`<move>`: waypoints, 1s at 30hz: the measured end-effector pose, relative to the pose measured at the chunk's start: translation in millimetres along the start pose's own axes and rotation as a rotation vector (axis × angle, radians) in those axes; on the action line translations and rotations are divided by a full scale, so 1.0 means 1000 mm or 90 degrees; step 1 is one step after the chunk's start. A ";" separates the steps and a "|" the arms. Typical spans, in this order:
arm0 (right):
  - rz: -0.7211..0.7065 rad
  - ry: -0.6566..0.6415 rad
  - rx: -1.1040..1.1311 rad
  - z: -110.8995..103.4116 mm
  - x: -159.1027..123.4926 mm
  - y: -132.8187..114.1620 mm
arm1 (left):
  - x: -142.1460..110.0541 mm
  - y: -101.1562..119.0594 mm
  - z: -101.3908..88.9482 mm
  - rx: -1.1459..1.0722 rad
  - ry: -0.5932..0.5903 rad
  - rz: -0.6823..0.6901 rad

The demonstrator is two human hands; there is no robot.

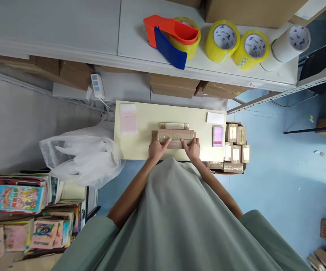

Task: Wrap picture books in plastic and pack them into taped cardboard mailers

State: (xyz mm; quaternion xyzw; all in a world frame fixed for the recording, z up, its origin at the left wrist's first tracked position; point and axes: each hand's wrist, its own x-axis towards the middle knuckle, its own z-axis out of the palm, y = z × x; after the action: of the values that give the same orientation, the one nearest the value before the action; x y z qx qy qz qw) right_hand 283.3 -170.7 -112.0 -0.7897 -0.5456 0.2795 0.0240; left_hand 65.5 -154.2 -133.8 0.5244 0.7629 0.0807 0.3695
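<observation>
A flat brown cardboard parcel (175, 135) lies on a small pale yellow table (143, 131) below me. My left hand (157, 148) rests on the parcel's near left edge, fingers pressed flat on its top. My right hand (192, 147) presses on the near right edge in the same way. Just beyond the parcel lies a narrow taped packet (174, 125). A pink sheet (128, 118) sits at the table's left end. At the right end are a white slip (215, 117) and a small pink-purple booklet (217, 136).
A box of several taped brown parcels (235, 147) stands right of the table. On the shelf above sit an orange-blue tape dispenser (172, 37), yellow tape rolls (225, 39) and a white roll (290, 44). A plastic bag (83, 156) and stacked colourful books (18, 210) fill the left.
</observation>
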 end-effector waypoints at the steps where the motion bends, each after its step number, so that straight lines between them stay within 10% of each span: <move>1: -0.004 -0.002 0.001 0.001 0.002 0.001 | 0.003 -0.003 0.002 0.006 0.012 0.003; 20: -0.146 0.029 0.187 -0.030 -0.019 0.038 | 0.014 -0.018 -0.054 -0.149 -0.030 0.205; 30: -0.109 -0.124 0.276 0.015 0.001 0.081 | 0.013 -0.054 -0.010 -0.153 -0.102 0.069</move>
State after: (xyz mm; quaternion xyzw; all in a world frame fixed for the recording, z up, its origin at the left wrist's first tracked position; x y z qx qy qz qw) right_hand 345.1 -206.3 -152.5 -0.6864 -0.5374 0.4618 0.1640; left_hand 16.6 -163.8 -161.0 0.5216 0.6865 0.1493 0.4841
